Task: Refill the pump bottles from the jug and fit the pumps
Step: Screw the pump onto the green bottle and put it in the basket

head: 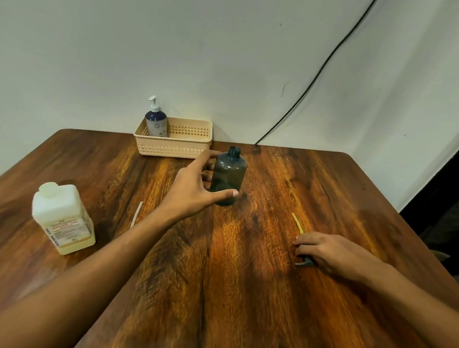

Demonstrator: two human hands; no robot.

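Note:
A dark translucent bottle (228, 175) stands upright near the middle of the wooden table (214, 269), its neck uncapped. My left hand (193, 190) wraps it from the left, thumb across its lower front and fingers behind. My right hand (335, 255) rests on the table at the right, closed over a dark pump (304, 263); the pump's yellowish tube (297, 224) sticks out past the fingers. A white jug (62, 217) with yellowish liquid low inside and its cap on stands at the left. A blue-and-white pump bottle (156, 121) with its pump fitted stands in a basket.
The beige slotted basket (181, 142) sits at the table's back edge against the wall. A thin white tube (137, 213) lies loose between the jug and my left forearm. A black cable (324, 65) runs down the wall behind the table.

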